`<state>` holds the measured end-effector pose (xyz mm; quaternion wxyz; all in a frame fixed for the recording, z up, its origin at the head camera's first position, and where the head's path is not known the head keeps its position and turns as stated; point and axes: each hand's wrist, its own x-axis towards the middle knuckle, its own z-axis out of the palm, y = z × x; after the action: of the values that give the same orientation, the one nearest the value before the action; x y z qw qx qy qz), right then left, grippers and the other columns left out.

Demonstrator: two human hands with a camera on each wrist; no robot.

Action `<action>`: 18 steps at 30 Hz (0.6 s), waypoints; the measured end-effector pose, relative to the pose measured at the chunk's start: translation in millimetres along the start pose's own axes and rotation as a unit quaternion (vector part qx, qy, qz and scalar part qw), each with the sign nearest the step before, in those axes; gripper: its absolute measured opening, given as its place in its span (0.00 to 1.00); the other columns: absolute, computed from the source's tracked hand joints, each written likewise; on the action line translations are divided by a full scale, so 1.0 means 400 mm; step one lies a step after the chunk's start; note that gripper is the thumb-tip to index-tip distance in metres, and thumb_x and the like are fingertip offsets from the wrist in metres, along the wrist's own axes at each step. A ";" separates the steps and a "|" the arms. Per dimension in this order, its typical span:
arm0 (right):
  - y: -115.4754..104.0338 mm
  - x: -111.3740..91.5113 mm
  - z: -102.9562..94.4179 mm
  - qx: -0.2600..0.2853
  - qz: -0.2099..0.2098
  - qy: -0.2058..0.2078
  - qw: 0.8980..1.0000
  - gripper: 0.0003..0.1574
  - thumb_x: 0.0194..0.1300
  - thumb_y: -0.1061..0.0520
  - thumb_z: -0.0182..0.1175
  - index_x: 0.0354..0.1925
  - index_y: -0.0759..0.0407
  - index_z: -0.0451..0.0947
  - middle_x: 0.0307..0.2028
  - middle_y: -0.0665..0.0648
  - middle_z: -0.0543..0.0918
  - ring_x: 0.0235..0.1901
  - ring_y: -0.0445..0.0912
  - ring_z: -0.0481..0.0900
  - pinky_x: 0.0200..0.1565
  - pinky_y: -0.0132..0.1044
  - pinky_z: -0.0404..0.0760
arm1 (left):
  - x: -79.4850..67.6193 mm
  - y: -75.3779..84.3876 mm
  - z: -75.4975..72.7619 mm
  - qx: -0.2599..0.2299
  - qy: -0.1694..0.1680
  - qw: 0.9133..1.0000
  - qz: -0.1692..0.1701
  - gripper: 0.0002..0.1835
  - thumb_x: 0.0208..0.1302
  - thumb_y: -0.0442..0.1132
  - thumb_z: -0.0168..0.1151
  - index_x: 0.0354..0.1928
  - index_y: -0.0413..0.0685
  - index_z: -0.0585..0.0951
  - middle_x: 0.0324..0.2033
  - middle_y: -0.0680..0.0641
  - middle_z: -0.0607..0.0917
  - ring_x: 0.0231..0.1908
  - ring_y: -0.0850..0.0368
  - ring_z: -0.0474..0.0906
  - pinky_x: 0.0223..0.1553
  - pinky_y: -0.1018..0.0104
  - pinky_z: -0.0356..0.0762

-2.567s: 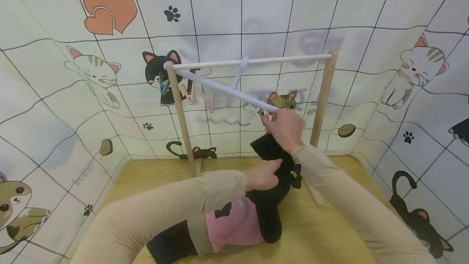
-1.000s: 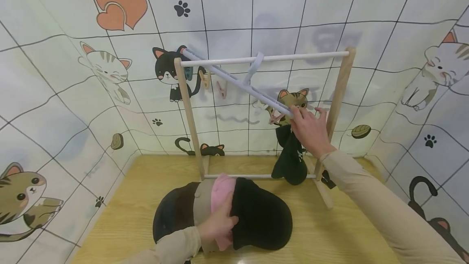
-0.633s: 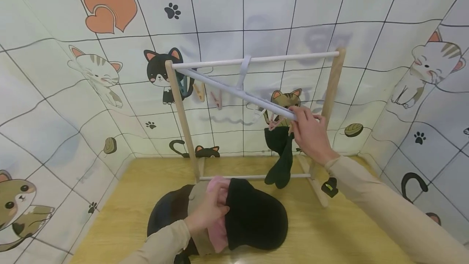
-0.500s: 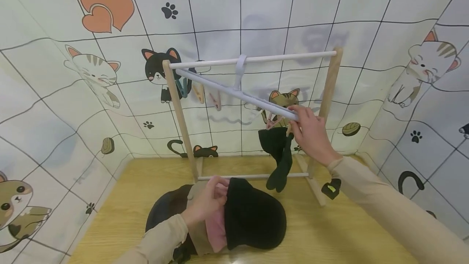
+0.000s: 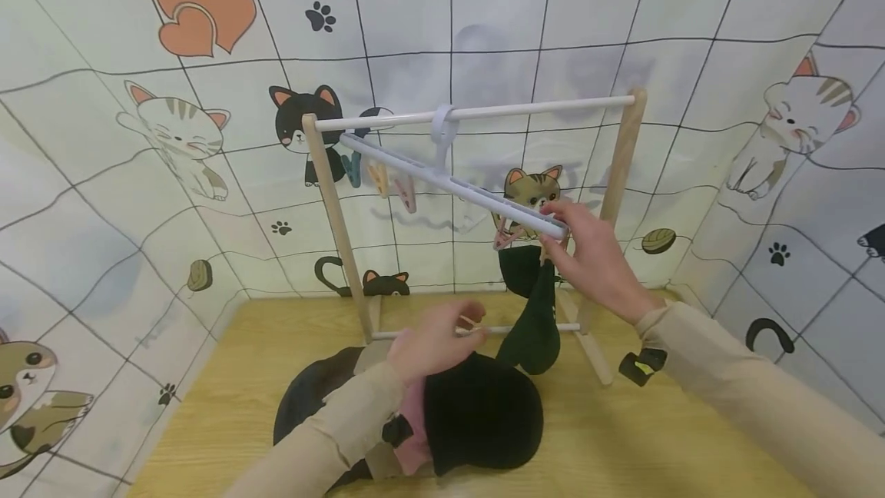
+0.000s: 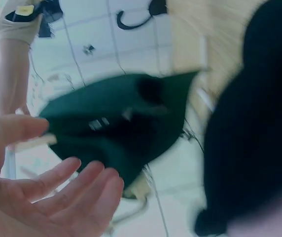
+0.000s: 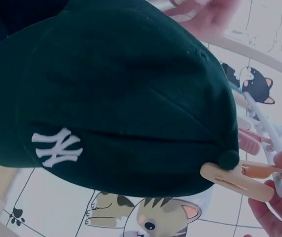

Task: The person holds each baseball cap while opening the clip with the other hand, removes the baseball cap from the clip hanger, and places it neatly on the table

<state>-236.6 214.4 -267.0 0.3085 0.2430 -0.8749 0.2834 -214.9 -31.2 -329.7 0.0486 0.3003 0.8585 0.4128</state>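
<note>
A pale lilac clip hanger (image 5: 442, 179) hooks over the rack's white rail and slopes down to the right. My right hand (image 5: 598, 258) pinches its lower end between thumb and fingers. From that end a dark green baseball cap (image 5: 535, 329) dangles by a beige clothespin (image 7: 237, 181); its white logo shows in the right wrist view. My left hand (image 5: 439, 340) hovers over the caps on the table, fingers loosely bent, holding nothing. In the left wrist view its fingers (image 6: 89, 185) lie close to the green cap; contact cannot be told.
Nested caps lie on the wooden table (image 5: 622, 444): a black cap (image 5: 484, 417), a pink cap (image 5: 413, 436), then beige and darker ones. Teal, yellow and pink clothespins (image 5: 406, 194) hang from the hanger's left half. The rack's wooden post (image 5: 622, 164) stands behind my right hand.
My left hand has left the pink cap and moved up and right toward the green cap. My right hand keeps its hold on the hanger's end; the green cap has swung slightly.
</note>
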 end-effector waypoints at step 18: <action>-0.021 -0.032 -0.018 0.071 -0.034 -0.090 0.993 0.32 0.56 0.65 0.64 0.59 0.62 0.69 0.49 0.59 0.77 0.51 0.54 0.69 0.49 0.55 0.65 | 0.071 0.072 0.072 -0.019 -0.038 0.998 0.041 0.23 0.64 0.25 0.54 0.63 0.38 0.71 0.54 0.42 0.79 0.55 0.52 0.75 0.55 0.62 0.71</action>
<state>-219.6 216.3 -268.1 0.2194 0.3187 -0.8680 0.3113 -215.0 17.9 -322.7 0.0701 0.3498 0.8349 0.4192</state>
